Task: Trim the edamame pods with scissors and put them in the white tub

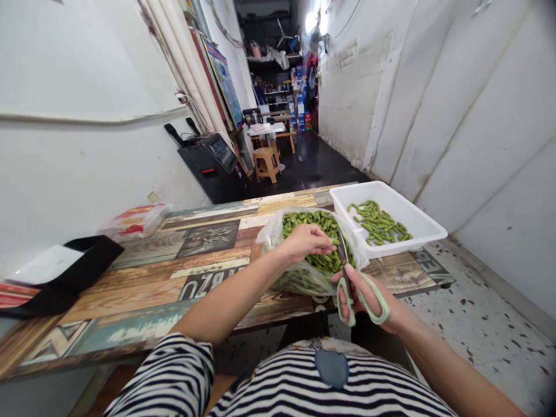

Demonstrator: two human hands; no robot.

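Observation:
A clear plastic bag [270,231] full of green edamame pods [304,219] lies open near the table's front edge. Over it, my left hand [307,242] pinches one edamame pod [334,241] between thumb and fingers. My right hand [360,295] grips scissors [377,301] with pale green handles. Their dark blades point up and away, close to the pod at my left fingertips; whether they touch it I cannot tell. To the right of the bag stands a white plastic tray [419,229] with several loose pods [380,223] in it.
The wood-patterned table [226,237] runs off to the left. On it are a red and clear plastic package [136,221] and a black holder [98,255] with a white item. Beyond the table are a black machine [212,162] and a stool [266,164]. White walls flank both sides.

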